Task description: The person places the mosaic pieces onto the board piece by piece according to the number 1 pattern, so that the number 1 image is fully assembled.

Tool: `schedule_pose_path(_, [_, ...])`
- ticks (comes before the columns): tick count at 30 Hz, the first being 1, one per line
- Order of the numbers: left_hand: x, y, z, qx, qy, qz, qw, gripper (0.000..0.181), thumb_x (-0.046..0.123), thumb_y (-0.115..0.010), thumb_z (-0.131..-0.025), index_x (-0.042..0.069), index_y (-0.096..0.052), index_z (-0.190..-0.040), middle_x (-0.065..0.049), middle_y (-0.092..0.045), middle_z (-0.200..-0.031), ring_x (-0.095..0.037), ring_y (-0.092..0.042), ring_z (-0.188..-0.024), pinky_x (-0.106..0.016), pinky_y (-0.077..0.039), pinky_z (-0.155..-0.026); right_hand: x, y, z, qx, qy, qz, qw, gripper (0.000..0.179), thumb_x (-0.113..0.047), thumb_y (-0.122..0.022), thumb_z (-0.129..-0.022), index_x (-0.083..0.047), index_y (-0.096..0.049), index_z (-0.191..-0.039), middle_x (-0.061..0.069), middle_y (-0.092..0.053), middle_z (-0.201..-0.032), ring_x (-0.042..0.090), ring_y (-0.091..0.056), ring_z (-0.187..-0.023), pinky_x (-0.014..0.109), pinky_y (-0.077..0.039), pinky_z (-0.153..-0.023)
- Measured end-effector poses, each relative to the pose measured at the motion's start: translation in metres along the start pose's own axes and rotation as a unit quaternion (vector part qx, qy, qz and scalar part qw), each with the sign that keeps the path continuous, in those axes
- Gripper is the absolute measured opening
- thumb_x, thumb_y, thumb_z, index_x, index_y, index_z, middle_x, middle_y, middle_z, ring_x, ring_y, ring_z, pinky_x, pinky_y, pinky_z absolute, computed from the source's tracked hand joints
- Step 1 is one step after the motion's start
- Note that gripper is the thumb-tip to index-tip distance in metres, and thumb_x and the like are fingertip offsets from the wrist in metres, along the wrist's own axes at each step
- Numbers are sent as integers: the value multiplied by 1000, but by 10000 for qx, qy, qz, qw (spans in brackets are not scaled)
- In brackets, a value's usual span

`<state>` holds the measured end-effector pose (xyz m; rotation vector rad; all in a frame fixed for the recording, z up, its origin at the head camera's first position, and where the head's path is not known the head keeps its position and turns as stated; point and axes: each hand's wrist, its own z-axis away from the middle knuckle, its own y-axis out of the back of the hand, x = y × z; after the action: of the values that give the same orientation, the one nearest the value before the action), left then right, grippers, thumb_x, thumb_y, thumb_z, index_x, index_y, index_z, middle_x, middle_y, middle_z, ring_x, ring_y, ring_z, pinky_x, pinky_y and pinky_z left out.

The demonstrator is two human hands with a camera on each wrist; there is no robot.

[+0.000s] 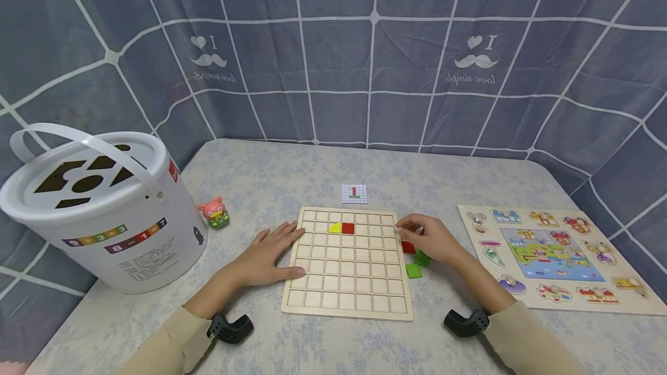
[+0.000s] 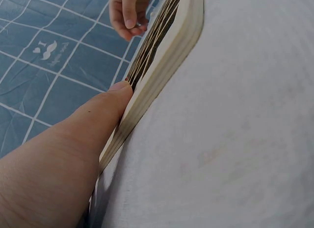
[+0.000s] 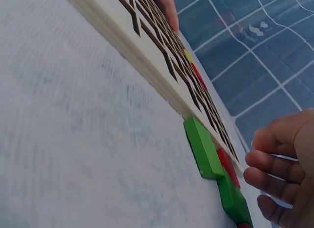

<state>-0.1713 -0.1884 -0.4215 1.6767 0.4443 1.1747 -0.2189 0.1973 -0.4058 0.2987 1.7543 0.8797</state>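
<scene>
A wooden grid board (image 1: 351, 308) lies flat on the table. In its second row, a yellow piece with a curved or slanted side (image 1: 335, 227) sits beside a red square tile (image 1: 347, 228). My left hand (image 1: 268, 256) rests at the board's left edge, fingers spread and thumb on the rim. Over the right edge, my right hand (image 1: 429, 237) hovers with loosely curled fingers; nothing shows between them in the right wrist view. Below it lie a red tile (image 1: 408, 247), a green tile (image 1: 421, 257) and another green tile (image 3: 203, 148) against the board's side.
A small pattern card (image 1: 354, 194) lies behind the board. To the left stand a white lidded bucket (image 1: 140, 247) and a pink toy figure (image 1: 214, 212). A picture puzzle board (image 1: 560, 253) with knobbed pieces lies to the right. A blue checked curtain (image 1: 339, 57) hangs behind the table.
</scene>
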Motion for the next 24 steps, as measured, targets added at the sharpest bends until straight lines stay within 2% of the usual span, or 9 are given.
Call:
schedule_pose_path(7, [0,0,1,1,20,23,10000,88,59,-64,-86,13,-32,-154,-12,-23,-159,-32,-14,-147,-61,-8,-112,7,5,8,67,30,124,9999,18,-16,-64,-96,-4,-70,-108,1,-66,-94,16,-57,-82,32,-49,-71])
schedule_pose_path(14, [1,0,1,-1,29,11,10000,88,59,-64,-86,13,-32,-154,-12,-23,-159,-33,-15,-147,-60,-8,-113,12,7,14,-88,14,140,9999,18,-17,-66,-94,-4,-69,-107,0,-64,-91,16,-52,-73,28,-44,-60])
schedule_pose_path(21, [0,0,0,-16,21,10,10000,88,59,-64,-86,13,-32,-154,-12,-23,-159,-32,-14,-147,-60,-8,-113,21,8,14,-263,230,273,9990,19,-21,-72,-91,-7,-72,-104,-2,-64,-96,16,-58,-87,37,-48,-77])
schedule_pose_path(24, [0,0,0,-15,9,15,10000,88,59,-64,-86,13,-32,-154,-12,-22,-160,-32,-14,-147,-61,-7,-113,24,8,14,-301,335,250,9987,19,-21,-76,-87,-9,-72,-102,-4,-64,-95,15,-56,-85,35,-47,-77])
